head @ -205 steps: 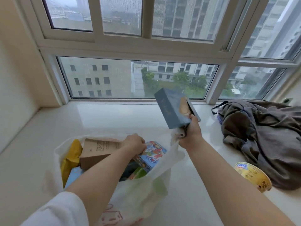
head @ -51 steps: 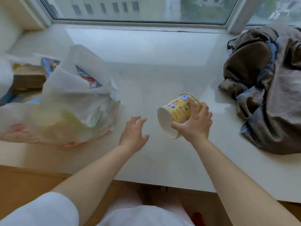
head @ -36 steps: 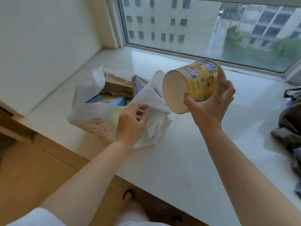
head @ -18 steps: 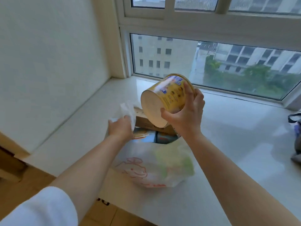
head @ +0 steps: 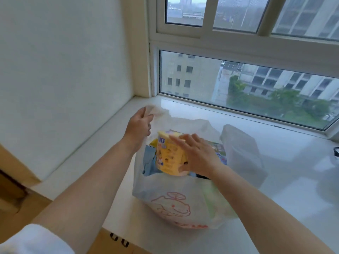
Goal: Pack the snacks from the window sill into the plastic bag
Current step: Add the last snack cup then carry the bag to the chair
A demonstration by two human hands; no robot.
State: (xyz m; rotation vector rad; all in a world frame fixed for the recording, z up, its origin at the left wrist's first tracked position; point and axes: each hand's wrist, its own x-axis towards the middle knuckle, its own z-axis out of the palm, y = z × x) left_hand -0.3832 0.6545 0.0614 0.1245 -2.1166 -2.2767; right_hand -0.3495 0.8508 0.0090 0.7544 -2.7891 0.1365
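Note:
A white plastic bag (head: 176, 204) with a red cartoon print stands on the white window sill (head: 286, 189), its mouth held wide. My left hand (head: 138, 126) grips the bag's left handle and lifts it. A yellow snack tub (head: 169, 155) sits upright in the bag's mouth, on top of other snack boxes, among them a blue box (head: 149, 160) and a colourful box (head: 219, 150). My right hand (head: 198, 155) lies against the tub's right side with straight fingers and the thumb under its lower edge.
The white wall (head: 64, 79) runs close along the bag's left side. The window (head: 247, 88) lies behind. The sill's front edge is near me, with a wooden cabinet (head: 16, 198) below. A dark strap (head: 336, 152) shows at the far right.
My right hand carried the yellow tub from the right of the sill over to the bag and lowered it into the mouth. My left hand took the bag's handle and pulled it up.

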